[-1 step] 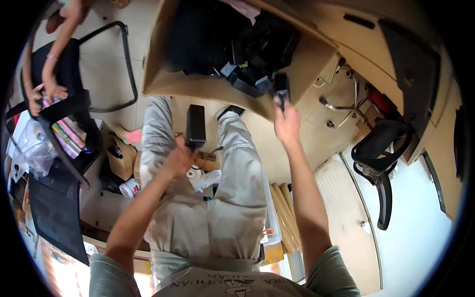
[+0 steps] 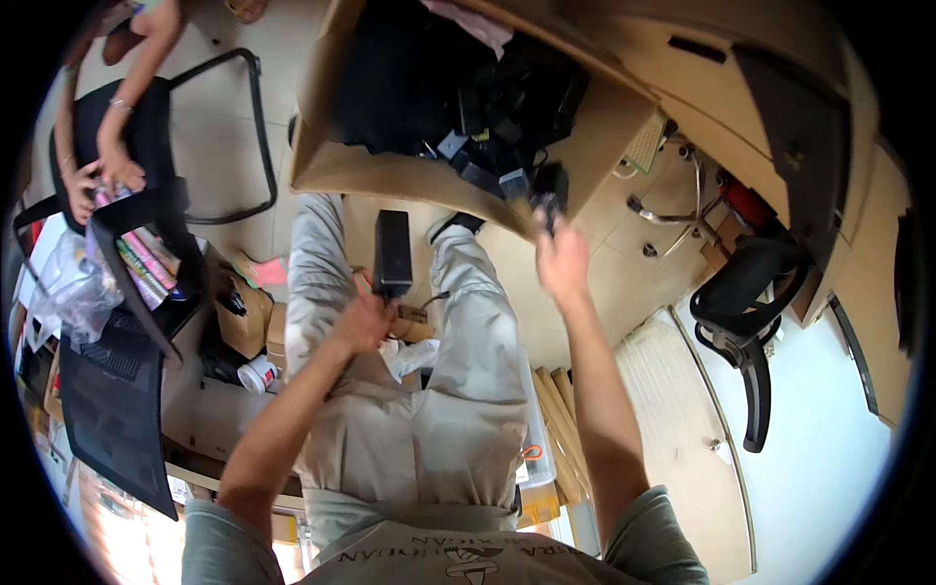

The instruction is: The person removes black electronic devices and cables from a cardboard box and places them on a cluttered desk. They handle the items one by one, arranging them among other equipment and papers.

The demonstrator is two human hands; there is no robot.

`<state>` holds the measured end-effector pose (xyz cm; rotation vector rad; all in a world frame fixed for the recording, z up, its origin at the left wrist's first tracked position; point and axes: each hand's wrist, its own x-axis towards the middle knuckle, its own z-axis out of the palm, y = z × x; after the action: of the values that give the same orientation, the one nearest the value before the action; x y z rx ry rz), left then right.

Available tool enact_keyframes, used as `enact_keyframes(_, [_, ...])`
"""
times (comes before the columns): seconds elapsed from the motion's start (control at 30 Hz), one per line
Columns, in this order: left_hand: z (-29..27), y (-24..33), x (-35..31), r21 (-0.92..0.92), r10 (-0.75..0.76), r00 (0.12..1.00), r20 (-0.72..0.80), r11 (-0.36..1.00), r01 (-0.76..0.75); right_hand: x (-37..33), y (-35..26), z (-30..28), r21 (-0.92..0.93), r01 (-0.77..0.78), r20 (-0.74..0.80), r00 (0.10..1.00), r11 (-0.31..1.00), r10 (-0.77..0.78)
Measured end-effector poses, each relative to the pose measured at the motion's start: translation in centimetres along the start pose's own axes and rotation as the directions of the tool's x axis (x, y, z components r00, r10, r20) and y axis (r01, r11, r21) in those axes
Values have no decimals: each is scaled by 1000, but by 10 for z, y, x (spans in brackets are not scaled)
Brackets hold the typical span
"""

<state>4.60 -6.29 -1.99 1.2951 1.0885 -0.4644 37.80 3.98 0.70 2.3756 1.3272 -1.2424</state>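
Observation:
My left hand (image 2: 365, 323) is closed around the lower end of a black power adapter (image 2: 393, 249), a long rectangular block held upright between my knees. A short piece of dark cable (image 2: 436, 295) shows beside it. My right hand (image 2: 563, 261) is closed on a small black block (image 2: 550, 185) at the near right rim of a large cardboard box (image 2: 390, 175). Motion blur hides the exact kind of that block. Inside the box lies a heap of black blocks (image 2: 478, 171) and dark items, with a pink piece (image 2: 478, 21) at the far side.
At the left, another person's hands (image 2: 109, 177) rest by colourful packs (image 2: 146, 268) on a black chair (image 2: 107, 400). A paper bag (image 2: 244, 317) and a white tub (image 2: 257, 373) stand left of my legs. Another chair (image 2: 746, 302) and a white cabinet door (image 2: 673, 419) are at the right.
My right hand has come slightly nearer to me with the black block. My left hand still holds the power adapter. The whole view has shifted a little.

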Motion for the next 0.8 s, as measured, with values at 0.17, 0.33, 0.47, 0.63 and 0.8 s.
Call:
enact_keyframes(0.17, [16, 59, -35, -906, -144, 988, 60, 408, 114, -130, -18, -24, 142, 55, 75, 995, 988, -66])
enact_keyframes(0.33, [-13, 121, -101, -966, -187, 982, -37, 257, 12, -200, -41, -38, 392, 28, 35, 998, 920, -45])
enact_keyframes(0.47, [-12, 134, -154, -907, -225, 939, -259, 391, -156, -235, -85, -76, 286, 347, 96, 917, 893, -387])
enact_keyframes(0.63, [-34, 110, -223, -821, -138, 916, -377, 507, -262, -259, -103, -94, 382, 310, -62, 949, 871, -310])
enact_keyframes(0.8, [-83, 71, -300, -761, -61, 949, -309, 615, -208, -275, -155, -99, 359, 318, -246, 939, 877, -240])
